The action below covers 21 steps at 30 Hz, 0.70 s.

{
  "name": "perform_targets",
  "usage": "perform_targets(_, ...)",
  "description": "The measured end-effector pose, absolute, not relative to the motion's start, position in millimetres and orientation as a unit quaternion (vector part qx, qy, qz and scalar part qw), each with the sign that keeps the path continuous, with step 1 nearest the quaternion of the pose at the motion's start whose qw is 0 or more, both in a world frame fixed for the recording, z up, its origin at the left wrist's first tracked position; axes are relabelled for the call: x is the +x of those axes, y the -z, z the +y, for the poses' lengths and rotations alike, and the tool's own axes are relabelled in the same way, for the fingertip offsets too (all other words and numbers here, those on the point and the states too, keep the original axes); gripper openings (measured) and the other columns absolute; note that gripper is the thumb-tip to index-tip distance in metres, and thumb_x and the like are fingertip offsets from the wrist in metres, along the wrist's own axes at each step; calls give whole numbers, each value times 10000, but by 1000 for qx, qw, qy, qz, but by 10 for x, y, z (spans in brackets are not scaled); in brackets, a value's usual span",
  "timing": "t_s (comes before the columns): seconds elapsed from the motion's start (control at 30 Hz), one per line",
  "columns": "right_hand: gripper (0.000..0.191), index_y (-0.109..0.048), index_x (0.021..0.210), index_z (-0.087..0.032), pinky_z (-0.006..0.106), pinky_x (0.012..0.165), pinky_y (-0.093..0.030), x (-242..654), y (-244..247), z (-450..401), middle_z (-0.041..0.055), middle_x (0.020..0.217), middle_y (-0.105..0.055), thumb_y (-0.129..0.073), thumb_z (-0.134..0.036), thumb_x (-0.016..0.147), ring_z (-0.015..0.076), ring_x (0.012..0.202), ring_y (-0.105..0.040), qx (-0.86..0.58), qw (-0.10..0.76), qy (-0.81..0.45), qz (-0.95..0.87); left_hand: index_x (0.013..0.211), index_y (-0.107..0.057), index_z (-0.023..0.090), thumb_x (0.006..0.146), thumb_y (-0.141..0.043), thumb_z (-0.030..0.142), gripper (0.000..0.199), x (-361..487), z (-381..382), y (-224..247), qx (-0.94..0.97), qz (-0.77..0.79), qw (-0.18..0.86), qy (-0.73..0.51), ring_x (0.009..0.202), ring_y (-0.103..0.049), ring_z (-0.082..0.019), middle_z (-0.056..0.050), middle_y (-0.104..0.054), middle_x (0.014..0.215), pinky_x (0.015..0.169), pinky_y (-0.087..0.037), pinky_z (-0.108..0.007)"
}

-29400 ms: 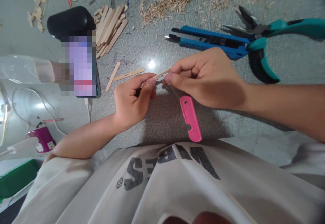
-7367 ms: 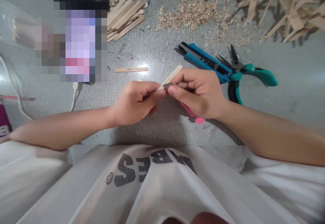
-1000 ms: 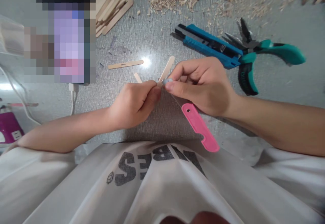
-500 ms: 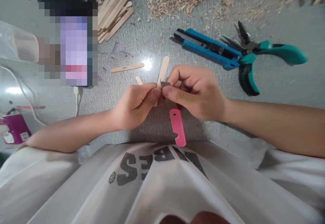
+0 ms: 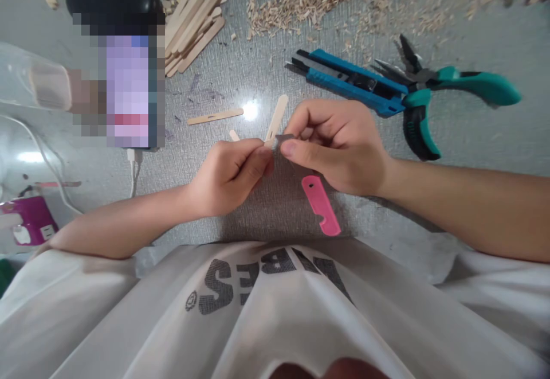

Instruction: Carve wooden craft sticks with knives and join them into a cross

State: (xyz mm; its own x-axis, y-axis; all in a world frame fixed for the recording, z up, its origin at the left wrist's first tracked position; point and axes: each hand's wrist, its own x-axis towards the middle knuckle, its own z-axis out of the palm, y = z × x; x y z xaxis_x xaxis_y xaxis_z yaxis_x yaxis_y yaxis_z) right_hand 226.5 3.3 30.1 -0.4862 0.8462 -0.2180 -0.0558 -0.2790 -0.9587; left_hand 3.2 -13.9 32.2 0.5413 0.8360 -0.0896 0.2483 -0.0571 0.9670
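Observation:
My left hand (image 5: 240, 175) is closed, thumb and fingers pinching a pale wooden craft stick (image 5: 278, 114) that slants up and to the right. A small slit shows in the stick just above my fingers. Another stick end (image 5: 234, 136) pokes out beyond the same hand; whether it is held or lies on the table I cannot tell. Between thumb and fingertips, my right hand (image 5: 339, 147) grips the blade of a small pink-handled folding knife (image 5: 321, 206). Its handle hangs below that hand. The grey blade tip is close to the stick; contact is unclear.
On the grey table (image 5: 258, 224) lies a slit stick (image 5: 215, 117). A stack of craft sticks (image 5: 195, 29) and wood shavings (image 5: 318, 0) are farther back. A blue utility knife (image 5: 356, 81) touches or nearly touches green-handled pliers (image 5: 472, 81) at right. A phone (image 5: 129, 92) with a cable is left.
My right hand has shifted slightly right and up, drawing the blade away from the slit. The pink handle has swung to the right. My left hand still holds the stick.

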Motion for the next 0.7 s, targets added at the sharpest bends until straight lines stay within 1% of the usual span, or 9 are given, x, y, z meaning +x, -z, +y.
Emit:
perform_targets(0.23,333,-597,765,-221,267,444,-203,2257,-287,34,-93,555,-434,-883,-258,931,50,469,-286,-387,320,-697,-512,768,-602,189,1143,-522,254,388,47,-144,-315,708,407,513,-264,486,-473,-65,48,-557,557,492,-382,-215)
perform_targets(0.33,308,-603,782,-211,255,432,-194,2256,-262,34,-99,555,-443,-869,-247,931,43,464,-287,-371,321,-710,-505,738,-586,186,1123,-529,198,389,58,-160,-303,723,407,485,-277,473,-444,-53,59,-536,545,478,-343,-213)
perform_targets(0.47,273,-613,791,-204,256,428,-187,2247,-269,37,-98,563,-447,-847,-213,931,40,467,-295,-373,317,-715,-499,701,-535,195,1110,-547,183,410,63,-181,-303,733,414,469,-268,461,-409,-53,61,-511,528,466,-292,-231)
perform_targets(0.6,262,-612,762,-209,265,431,-182,2233,-307,41,-94,547,-440,-820,-157,914,44,460,-286,-381,314,-716,-494,705,-523,196,1112,-543,196,408,56,-187,-307,748,415,448,-261,463,-398,-52,66,-490,525,477,-284,-232)
perform_targets(0.7,302,-605,731,-213,265,432,-176,2231,-318,48,-86,525,-441,-848,-185,908,50,458,-276,-384,298,-730,-481,715,-512,201,1099,-549,190,386,38,-185,-292,776,409,406,-255,470,-406,-54,63,-500,540,485,-297,-223)
